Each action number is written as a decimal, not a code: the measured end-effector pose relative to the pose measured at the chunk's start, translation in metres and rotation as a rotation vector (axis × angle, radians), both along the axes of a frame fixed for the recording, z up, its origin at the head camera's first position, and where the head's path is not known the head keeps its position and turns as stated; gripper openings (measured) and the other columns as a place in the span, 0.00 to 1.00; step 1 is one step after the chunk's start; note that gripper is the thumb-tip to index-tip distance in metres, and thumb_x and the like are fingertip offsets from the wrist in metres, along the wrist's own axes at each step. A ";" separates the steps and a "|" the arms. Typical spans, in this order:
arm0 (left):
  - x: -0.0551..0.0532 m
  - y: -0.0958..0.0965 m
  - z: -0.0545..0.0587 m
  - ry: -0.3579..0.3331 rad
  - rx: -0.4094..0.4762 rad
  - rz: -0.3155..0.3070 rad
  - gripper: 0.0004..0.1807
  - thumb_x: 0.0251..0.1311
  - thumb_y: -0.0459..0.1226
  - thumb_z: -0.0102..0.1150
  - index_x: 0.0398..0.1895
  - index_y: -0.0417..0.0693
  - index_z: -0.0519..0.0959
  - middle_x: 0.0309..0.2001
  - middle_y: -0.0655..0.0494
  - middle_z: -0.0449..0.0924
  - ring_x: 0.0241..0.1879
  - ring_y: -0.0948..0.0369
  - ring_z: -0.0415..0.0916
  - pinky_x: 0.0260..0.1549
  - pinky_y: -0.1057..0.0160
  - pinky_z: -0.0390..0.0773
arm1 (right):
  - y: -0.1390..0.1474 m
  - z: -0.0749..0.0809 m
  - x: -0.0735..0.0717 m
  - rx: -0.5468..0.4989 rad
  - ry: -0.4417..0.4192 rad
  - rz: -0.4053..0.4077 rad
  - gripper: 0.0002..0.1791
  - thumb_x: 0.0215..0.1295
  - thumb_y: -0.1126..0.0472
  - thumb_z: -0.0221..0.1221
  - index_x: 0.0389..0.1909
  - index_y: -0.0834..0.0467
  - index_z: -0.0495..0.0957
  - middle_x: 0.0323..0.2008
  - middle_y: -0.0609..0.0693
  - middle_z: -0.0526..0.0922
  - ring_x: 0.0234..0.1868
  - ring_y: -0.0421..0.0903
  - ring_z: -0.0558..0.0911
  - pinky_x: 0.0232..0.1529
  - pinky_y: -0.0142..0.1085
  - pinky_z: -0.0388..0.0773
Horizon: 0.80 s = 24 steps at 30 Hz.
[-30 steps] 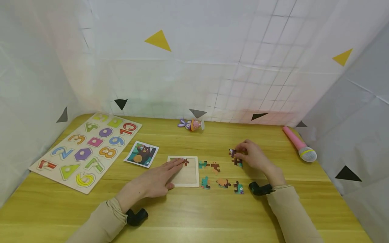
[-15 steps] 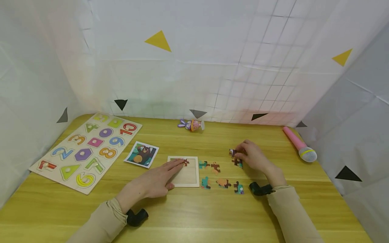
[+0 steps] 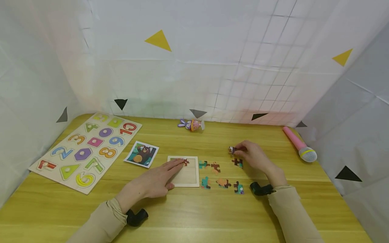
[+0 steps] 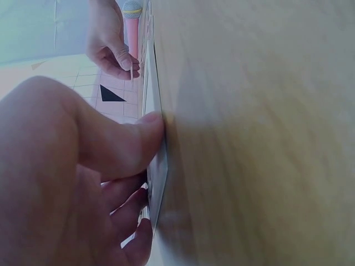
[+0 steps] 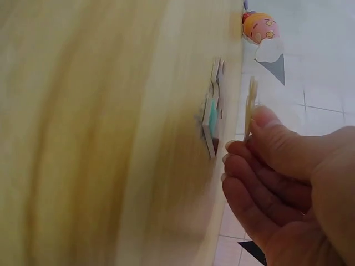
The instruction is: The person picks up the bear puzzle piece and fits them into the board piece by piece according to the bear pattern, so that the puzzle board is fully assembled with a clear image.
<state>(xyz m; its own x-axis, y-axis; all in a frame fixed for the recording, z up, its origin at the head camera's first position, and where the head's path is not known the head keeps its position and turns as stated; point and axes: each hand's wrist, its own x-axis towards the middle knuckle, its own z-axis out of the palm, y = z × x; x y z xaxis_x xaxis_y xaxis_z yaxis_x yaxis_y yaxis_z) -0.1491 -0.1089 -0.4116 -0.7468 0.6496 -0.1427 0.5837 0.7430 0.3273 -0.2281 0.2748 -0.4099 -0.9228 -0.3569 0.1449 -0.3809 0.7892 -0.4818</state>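
My right hand (image 3: 253, 157) pinches a dark jigsaw piece (image 3: 232, 150) between thumb and fingers. In the right wrist view this piece (image 5: 250, 108) is edge-on and held up off the table. Below it lies another jigsaw piece (image 3: 237, 162), brown and teal. My left hand (image 3: 155, 180) rests with extended fingers on the left side of a square wooden puzzle tray (image 3: 188, 177); in the left wrist view its thumb (image 4: 150, 133) touches the tray's edge. Inside the tray, a brown piece (image 3: 185, 162) shows by the fingertips; the fingers hide part of the tray. Several loose pieces (image 3: 215, 167) lie between the hands.
Left of the tray is a bear picture card (image 3: 142, 154), and beyond it a large number-and-shape board (image 3: 95, 141). A rabbit toy (image 3: 192, 125) lies at the back edge. At the far right is a pink toy microphone (image 3: 299, 143). White sheeting surrounds the table.
My right hand has lifted its jigsaw piece and turned it, separating it from the piece lying below. The left hand has stayed in place on the tray.
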 end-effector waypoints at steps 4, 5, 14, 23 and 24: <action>0.000 0.000 -0.001 0.000 -0.002 0.004 0.38 0.69 0.40 0.53 0.80 0.48 0.52 0.81 0.56 0.45 0.78 0.55 0.48 0.71 0.51 0.64 | -0.001 0.002 0.000 -0.010 0.011 0.019 0.10 0.69 0.65 0.61 0.47 0.67 0.81 0.43 0.59 0.84 0.44 0.54 0.84 0.47 0.50 0.82; 0.000 0.000 -0.001 0.001 -0.002 0.005 0.38 0.69 0.40 0.53 0.80 0.48 0.52 0.81 0.56 0.45 0.78 0.55 0.48 0.71 0.51 0.63 | -0.002 0.002 0.001 -0.014 0.010 0.022 0.10 0.69 0.65 0.61 0.47 0.67 0.81 0.42 0.58 0.84 0.44 0.54 0.84 0.46 0.49 0.82; 0.000 0.000 0.001 0.005 -0.001 -0.002 0.38 0.69 0.40 0.53 0.80 0.47 0.52 0.81 0.56 0.45 0.78 0.54 0.48 0.71 0.51 0.64 | -0.026 0.017 0.010 -0.003 0.039 0.088 0.11 0.68 0.62 0.63 0.48 0.64 0.82 0.42 0.53 0.84 0.43 0.50 0.84 0.44 0.45 0.82; 0.000 0.000 0.002 -0.003 0.002 -0.004 0.38 0.68 0.39 0.53 0.80 0.46 0.53 0.81 0.55 0.46 0.78 0.54 0.48 0.71 0.51 0.64 | -0.070 0.023 0.012 0.026 0.062 0.153 0.10 0.67 0.60 0.64 0.44 0.62 0.83 0.39 0.50 0.84 0.42 0.48 0.84 0.45 0.44 0.82; 0.000 0.000 0.002 -0.003 0.001 -0.004 0.38 0.68 0.39 0.53 0.80 0.46 0.53 0.81 0.55 0.46 0.78 0.54 0.48 0.71 0.51 0.64 | -0.074 0.024 0.012 0.026 0.055 0.162 0.10 0.67 0.60 0.64 0.44 0.62 0.83 0.39 0.50 0.84 0.42 0.47 0.84 0.45 0.43 0.82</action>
<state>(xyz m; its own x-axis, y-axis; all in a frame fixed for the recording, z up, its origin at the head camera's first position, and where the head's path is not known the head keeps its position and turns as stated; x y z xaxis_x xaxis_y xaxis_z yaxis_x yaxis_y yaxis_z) -0.1491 -0.1091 -0.4093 -0.7441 0.6524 -0.1438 0.5855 0.7405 0.3299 -0.2164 0.2006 -0.3864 -0.8438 -0.5048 0.1820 -0.5293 0.7273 -0.4369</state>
